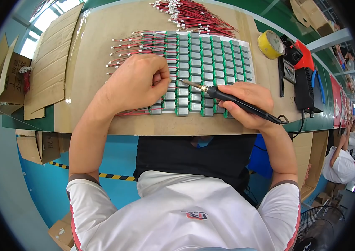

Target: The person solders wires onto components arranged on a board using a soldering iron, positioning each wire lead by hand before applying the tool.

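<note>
Nearest, the right hand (250, 102) wraps the black-handled soldering iron (213, 91), seemingly to keep fingers clear of its metal tip, over the grey-and-green blocks (207, 73). The left hand (139, 77) pinches its fingertips together just beside, their hold hidden; the blocks sit in rows, probably for orderly reach, red-wired leads (196, 19) heaped beyond.

Left hand (137, 79) was bare, back upward, fingers (160, 65) curled toward thumb (160, 88); tips indistinct. Left forearm (90, 129) slanted up from lower left of hand. Right hand (250, 100) sat right of left, slightly lower, closed in pen-style grip. Right forearm (281, 154) rose from below.
</note>
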A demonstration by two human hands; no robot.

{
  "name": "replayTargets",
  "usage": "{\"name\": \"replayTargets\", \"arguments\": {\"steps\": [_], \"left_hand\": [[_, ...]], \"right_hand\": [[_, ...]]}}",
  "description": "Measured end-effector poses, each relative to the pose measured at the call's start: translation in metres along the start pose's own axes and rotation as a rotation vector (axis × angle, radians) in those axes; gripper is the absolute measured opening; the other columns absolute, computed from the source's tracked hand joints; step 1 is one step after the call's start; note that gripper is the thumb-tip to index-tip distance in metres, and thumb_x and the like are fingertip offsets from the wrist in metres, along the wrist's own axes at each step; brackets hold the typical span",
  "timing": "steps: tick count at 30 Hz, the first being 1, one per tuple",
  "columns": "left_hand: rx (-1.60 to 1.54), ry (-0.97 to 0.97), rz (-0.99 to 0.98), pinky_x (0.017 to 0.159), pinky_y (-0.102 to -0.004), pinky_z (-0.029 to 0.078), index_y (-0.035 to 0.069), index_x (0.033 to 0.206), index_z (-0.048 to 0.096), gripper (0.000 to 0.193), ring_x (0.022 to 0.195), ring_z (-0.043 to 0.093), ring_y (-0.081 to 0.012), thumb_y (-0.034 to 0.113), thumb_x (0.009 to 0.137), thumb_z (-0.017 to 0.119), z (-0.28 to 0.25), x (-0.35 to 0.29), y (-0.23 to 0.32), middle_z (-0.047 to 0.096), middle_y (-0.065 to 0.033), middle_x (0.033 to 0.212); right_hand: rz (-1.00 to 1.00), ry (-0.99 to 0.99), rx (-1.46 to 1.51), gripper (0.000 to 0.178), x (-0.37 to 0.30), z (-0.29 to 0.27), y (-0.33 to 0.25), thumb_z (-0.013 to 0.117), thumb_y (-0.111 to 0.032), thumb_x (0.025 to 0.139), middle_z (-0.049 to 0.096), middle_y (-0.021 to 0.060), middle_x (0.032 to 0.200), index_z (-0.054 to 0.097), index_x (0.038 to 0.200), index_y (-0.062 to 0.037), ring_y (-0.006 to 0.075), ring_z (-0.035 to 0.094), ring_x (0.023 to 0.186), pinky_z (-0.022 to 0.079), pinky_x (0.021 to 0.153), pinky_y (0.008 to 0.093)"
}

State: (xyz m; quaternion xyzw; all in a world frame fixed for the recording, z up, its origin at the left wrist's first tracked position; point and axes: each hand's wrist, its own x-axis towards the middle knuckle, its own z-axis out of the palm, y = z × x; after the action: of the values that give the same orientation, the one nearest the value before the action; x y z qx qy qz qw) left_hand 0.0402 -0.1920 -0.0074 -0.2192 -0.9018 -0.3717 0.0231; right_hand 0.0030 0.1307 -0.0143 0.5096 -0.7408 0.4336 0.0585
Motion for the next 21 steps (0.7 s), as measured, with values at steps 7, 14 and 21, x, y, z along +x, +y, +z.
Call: {"name": "replayTargets", "arguments": {"steps": [7, 14, 21], "left_hand": [[0.01, -0.005, -0.005, 0.063, -0.0332, 0.051, -0.001, 0.085, 0.065, 0.011, 0.067, 0.058, -0.0186, 0.004, 0.086, 0.075, -0.0001, -0.0006, -0.0013, 0.062, -0.0077, 0.077], [0.009, -0.011, -0.003, 0.063, -0.0331, 0.051, -0.001, 0.085, 0.065, 0.011, 0.067, 0.059, -0.0187, 0.004, 0.087, 0.075, -0.0004, 0.0006, -0.0005, 0.062, -0.0078, 0.077], [0.009, -0.013, -0.007, 0.064, -0.0328, 0.051, -0.001, 0.085, 0.065, 0.011, 0.067, 0.059, -0.0185, 0.004, 0.087, 0.075, -0.0012, 0.0001, 0.0006, 0.063, -0.0078, 0.077]], "right_hand": [[-0.011, -0.001, -0.011, 0.039, 0.0, -0.0004, 0.0008, 0.083, -0.004, 0.085, 0.078, 0.0161, 0.09, 0.077, 0.122, 0.0034, 0.0292, 0.076, 0.076, 0.06, 0.068, 0.0357], [-0.01, 0.031, 0.0, 0.038, -0.0025, -0.0003, 0.0005, 0.084, -0.005, 0.085, 0.078, 0.0178, 0.092, 0.077, 0.121, 0.0044, 0.03, 0.077, 0.077, 0.061, 0.069, 0.0356], [-0.01, 0.037, -0.002, 0.037, -0.0026, 0.0005, 0.0001, 0.083, -0.005, 0.086, 0.078, 0.018, 0.092, 0.077, 0.121, 0.0047, 0.0297, 0.077, 0.077, 0.06, 0.068, 0.0353]]}}
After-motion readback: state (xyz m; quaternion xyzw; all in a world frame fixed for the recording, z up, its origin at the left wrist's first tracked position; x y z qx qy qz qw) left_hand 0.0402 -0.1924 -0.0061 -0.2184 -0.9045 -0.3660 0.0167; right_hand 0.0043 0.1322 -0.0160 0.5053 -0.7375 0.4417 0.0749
